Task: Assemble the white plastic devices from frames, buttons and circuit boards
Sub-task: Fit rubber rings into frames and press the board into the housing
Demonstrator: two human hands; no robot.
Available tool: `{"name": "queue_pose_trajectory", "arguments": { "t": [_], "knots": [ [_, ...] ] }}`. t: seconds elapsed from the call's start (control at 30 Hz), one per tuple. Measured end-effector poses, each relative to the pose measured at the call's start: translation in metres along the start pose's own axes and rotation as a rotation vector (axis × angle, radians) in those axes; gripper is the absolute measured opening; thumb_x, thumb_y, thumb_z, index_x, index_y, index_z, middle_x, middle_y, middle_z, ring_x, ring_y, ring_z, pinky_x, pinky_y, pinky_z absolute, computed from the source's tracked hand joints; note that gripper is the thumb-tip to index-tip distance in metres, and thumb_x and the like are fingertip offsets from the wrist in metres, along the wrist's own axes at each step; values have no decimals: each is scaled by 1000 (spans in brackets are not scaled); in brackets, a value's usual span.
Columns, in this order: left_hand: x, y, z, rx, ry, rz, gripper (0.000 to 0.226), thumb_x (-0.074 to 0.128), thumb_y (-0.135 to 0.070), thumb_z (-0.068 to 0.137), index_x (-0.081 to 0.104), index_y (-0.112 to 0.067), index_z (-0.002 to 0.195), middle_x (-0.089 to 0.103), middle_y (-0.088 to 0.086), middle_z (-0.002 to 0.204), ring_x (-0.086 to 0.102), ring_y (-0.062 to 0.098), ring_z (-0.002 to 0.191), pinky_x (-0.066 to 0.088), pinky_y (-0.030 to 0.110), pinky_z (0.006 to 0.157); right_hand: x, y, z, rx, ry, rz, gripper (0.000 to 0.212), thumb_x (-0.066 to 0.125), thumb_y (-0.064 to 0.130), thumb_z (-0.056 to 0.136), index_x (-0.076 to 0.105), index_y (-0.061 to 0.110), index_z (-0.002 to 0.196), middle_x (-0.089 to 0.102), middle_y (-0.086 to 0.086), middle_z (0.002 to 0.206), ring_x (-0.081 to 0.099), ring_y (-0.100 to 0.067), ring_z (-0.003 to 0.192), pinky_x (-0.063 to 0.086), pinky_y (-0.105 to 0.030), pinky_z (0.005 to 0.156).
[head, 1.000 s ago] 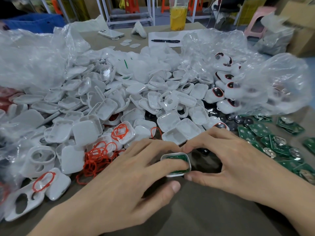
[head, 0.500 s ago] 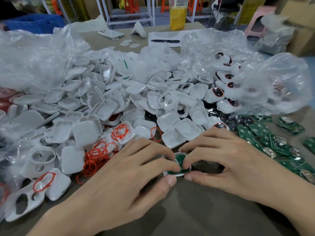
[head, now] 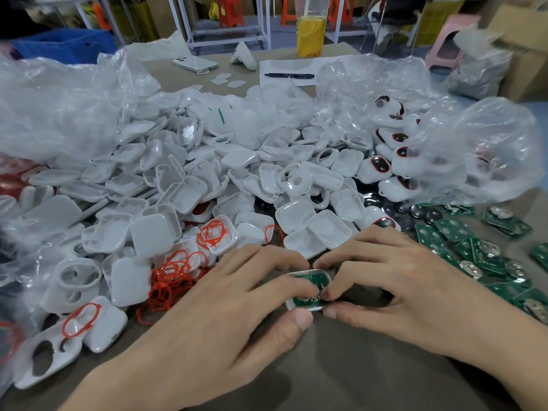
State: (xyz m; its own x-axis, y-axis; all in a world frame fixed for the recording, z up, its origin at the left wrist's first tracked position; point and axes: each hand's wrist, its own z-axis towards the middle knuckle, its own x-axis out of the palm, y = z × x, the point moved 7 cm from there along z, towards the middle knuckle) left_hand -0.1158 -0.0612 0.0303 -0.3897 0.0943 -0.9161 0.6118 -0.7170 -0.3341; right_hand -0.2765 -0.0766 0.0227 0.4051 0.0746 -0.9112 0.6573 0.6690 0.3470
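A white plastic frame (head: 308,292) with a green circuit board seated inside it lies on the table between my two hands. My left hand (head: 225,315) grips it from the left, thumb at its near edge and fingertips on top. From the right, my right hand (head: 385,286) pinches the same piece, fingertips pressing on the board. A big heap of white shells (head: 184,197) fills the table behind. Loose green circuit boards (head: 480,253) lie to the right. Red rubber rings (head: 172,277) are scattered left of my hands.
Clear plastic bags (head: 480,149) hold finished devices with dark red-ringed buttons (head: 379,167) at the right. Another bag (head: 53,108) sits at the left. A phone (head: 195,64), a pen (head: 289,75) and a drink cup (head: 311,34) stand at the far edge.
Both hands have closed in over the frame. The fingertips now press on the circuit board, covering more of it than a second ago.
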Motion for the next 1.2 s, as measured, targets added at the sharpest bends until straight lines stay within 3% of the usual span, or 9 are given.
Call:
{"name": "queue_pose_trajectory", "arguments": {
  "t": [0.4, 0.6, 0.83, 0.97, 1.03, 1.07, 1.13, 1.2],
  "knots": [
    [-1, -2, 1, 28, -6, 42, 29, 41, -43, 106, 66, -31, 115, 58, -21, 123, 49, 3, 118, 41, 28, 98, 1, -2, 1, 30, -3, 8, 20, 58, 64, 91, 60, 47, 102, 60, 32, 117, 53, -1, 111, 48, -36, 92],
    [-2, -4, 1, 28, -19, 58, 29, 42, -43, 106, 66, -30, 117, 58, -18, 124, 49, 5, 118, 40, 27, 99, -20, -6, -3, 105, -169, 187, 31, 40, 64, 100, 59, 44, 114, 64, 24, 111, 60, -2, 111, 45, -20, 88],
    [-5, -7, 0, 30, -71, 18, 32, 42, -42, 105, 65, -27, 123, 55, -14, 132, 50, 8, 122, 39, 25, 103, -46, -20, 8, 246, -376, 312, 17, 50, 48, 98, 64, 47, 108, 65, 27, 106, 57, -1, 96, 39, -5, 72],
    [-3, -4, 0, 23, -83, 16, 33, 40, -43, 106, 65, -28, 123, 54, -14, 132, 50, 7, 122, 40, 27, 101, -50, -30, 35, 300, -374, 211, 17, 49, 42, 102, 62, 46, 112, 55, 43, 106, 47, 14, 104, 32, 1, 78],
    [-7, 2, -1, -9, -134, 21, 32, 40, -41, 107, 65, -27, 121, 55, -13, 129, 50, 7, 121, 39, 27, 101, -45, -35, 50, 325, -353, 97, 25, 51, 38, 101, 61, 39, 124, 55, 37, 115, 41, 12, 107, 22, 3, 89],
    [-9, 7, -1, -31, -165, 33, 30, 41, -39, 106, 65, -27, 121, 56, -12, 127, 52, 9, 120, 40, 28, 100, -42, -38, 55, 341, -328, 54, 30, 51, 38, 101, 59, 35, 130, 55, 28, 126, 39, 4, 116, 19, 0, 96],
    [-14, 16, 0, -90, -221, 80, 30, 42, -37, 105, 66, -26, 120, 57, -13, 125, 53, 12, 116, 42, 34, 98, -32, -43, 60, 374, -241, -14, 44, 46, 47, 99, 52, 32, 139, 52, 13, 140, 37, -9, 130, 23, -20, 111],
    [-17, 27, 1, -157, -257, 130, 30, 44, -37, 103, 66, -26, 119, 59, -13, 122, 53, 14, 114, 43, 37, 96, -23, -47, 57, 395, -161, -34, 53, 40, 56, 94, 48, 34, 142, 50, 12, 143, 40, -14, 131, 31, -38, 113]
  ]
}}
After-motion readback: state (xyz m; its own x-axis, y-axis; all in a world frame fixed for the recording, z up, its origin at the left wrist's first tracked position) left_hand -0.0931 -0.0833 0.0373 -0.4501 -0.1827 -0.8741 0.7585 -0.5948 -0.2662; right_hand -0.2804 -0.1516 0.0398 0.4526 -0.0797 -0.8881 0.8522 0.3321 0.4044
